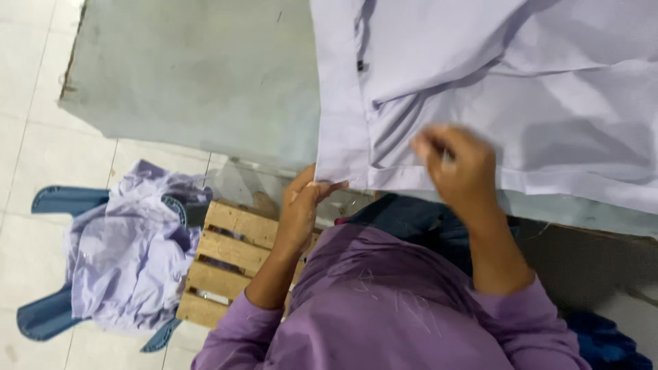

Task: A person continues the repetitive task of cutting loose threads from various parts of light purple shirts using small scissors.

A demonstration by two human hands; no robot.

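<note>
A grey table [199,75] stood on white floor tiles [27,137]; upon it, the left hand [301,199] pinched the lilac shirt [548,89] hem, while the right hand [459,164] was closed on the cloth.

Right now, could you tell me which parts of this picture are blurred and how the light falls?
Head view: the right hand is smeared by motion blur, so what it pinches cannot be told; the left hand at the shirt edge is sharper; light is soft and even, with faint shadows in the shirt's folds; the table shows no glare; the heap of garments on the floor is reasonably clear.
</note>
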